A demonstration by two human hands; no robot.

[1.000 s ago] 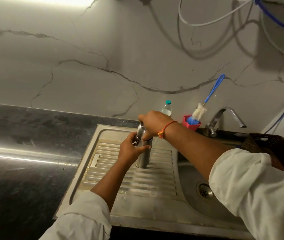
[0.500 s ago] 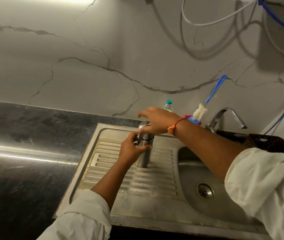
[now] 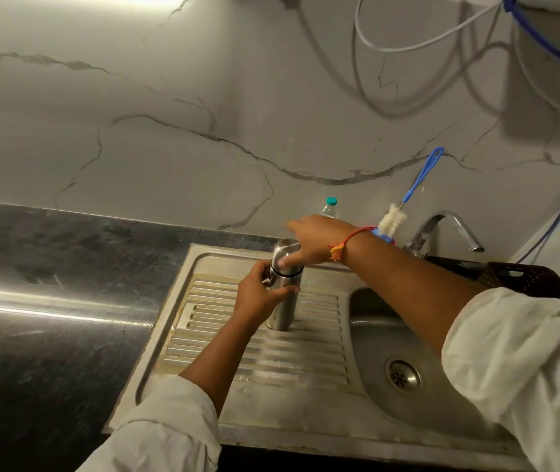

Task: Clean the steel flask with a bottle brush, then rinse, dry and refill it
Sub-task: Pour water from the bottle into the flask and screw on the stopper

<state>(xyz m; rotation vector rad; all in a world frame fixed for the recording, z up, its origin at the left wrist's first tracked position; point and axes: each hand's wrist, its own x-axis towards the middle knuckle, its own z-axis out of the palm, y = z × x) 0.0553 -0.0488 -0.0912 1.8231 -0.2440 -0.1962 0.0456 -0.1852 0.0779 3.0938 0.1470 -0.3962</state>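
Gripping the steel flask (image 3: 285,311) with the left hand (image 3: 258,296), fingers curled round its body just under the dark seam below the cap (image 3: 283,253). Holding it upright on the ribbed drainboard (image 3: 237,356) of the sink, just left of the basin (image 3: 374,338). Capped, contents hidden. Holding the right hand (image 3: 316,238) over the cap, fingers stretched out and released, grasping nothing, the thumb touching the cap's side; blurred at the fingertips. Wearing a red-orange thread (image 3: 339,248) at the right wrist and white sleeves on both arms. Leaning against the marble wall behind that wrist: the bottle brush (image 3: 422,175), blue handle up, white bristles down in a red cup (image 3: 391,240) with something blue inside, mostly hidden. Standing left of the cup, at the wall: a clear plastic bottle (image 3: 330,208) with a teal lid, contents not possible to tell. Curving over the basin from the back rim: a tap (image 3: 442,226). Sitting right of the tap: a dark basket (image 3: 527,277), inside hidden. Stretching off to the left: the dark tabletop (image 3: 50,267).
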